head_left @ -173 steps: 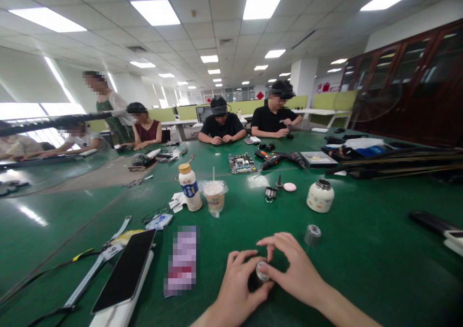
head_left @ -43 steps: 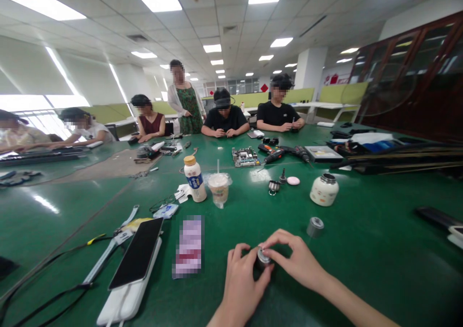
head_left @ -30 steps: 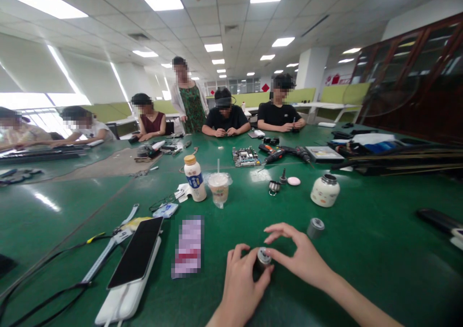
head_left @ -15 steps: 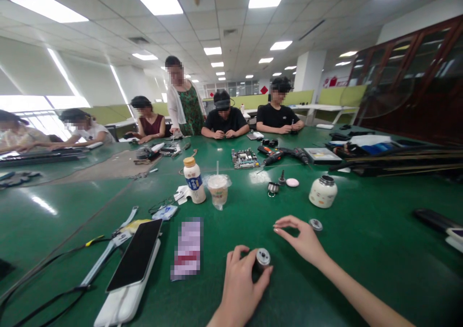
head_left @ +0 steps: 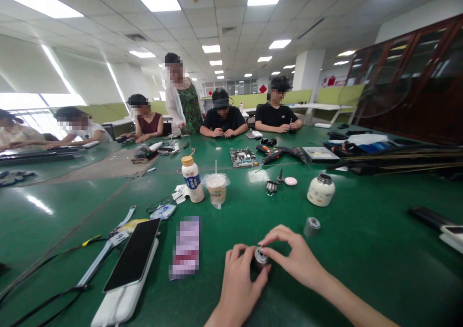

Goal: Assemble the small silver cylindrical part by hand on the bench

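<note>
My left hand [head_left: 238,279] is wrapped round a small silver metal cylinder [head_left: 261,256] standing on the green table, its fingers and thumb on either side. Dark holes show in the cylinder's flat top. My right hand [head_left: 289,254] reaches in from the right, with thumb and forefinger brought together in a pinch at the cylinder's top. Whatever may be between those fingertips is too small to make out. Beyond the right wrist stands a second metal cylinder [head_left: 312,226] of similar look, apart from both hands.
Farther back are a cream round flask [head_left: 320,190], a pink disc [head_left: 291,181], a plastic cup [head_left: 217,190] and a bottle [head_left: 193,182]. On the left lie a phone [head_left: 133,254] and a purple sheet [head_left: 185,247]. Across the table [head_left: 365,250], several people sit near a circuit board [head_left: 243,157].
My right hand has moved left and down, bringing its fingertips to the top of the held cylinder and uncovering the second cylinder. The left hand keeps its hold.
</note>
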`<state>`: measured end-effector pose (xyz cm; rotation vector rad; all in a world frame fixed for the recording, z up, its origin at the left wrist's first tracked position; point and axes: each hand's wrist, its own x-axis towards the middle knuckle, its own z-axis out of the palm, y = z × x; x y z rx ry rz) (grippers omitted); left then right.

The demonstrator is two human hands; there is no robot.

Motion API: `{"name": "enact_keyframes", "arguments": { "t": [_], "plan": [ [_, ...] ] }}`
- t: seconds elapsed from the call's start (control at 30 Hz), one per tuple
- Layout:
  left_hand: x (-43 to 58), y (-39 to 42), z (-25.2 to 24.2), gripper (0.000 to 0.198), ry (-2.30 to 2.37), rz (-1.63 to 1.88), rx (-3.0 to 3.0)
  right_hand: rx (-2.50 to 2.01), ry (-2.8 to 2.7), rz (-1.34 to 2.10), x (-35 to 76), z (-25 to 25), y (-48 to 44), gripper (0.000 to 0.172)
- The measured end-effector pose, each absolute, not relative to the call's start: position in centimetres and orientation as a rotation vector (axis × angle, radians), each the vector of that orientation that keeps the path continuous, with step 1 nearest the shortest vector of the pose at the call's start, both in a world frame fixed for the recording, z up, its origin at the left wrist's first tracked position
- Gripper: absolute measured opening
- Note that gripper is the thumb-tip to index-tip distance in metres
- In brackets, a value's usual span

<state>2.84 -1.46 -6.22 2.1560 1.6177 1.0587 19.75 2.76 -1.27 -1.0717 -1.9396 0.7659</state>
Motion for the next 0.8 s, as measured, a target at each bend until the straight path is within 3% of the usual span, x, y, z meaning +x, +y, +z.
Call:
{"name": "enact_keyframes", "arguments": {
  "t": [0.37, 0.53, 0.8],
  "plan": [
    [2.8, -1.5, -6.2, 0.024, 1.608, 1.093, 2.185, -1.099, -1.953, 0.772, 19.1, -1.7, 2.2, 0.006],
    [2.8, -1.4, -6.2, 0.023, 1.622, 1.088, 2.192, -1.052, -1.93, 0.963, 19.3, -1.8, 2.6, 0.004],
    [2.7, -1.5, -6.4, 0.023, 1.617, 1.063, 2.187, -1.122, -1.757, 0.816, 20.2, -1.3, 3.4, 0.02]
  ]
}}
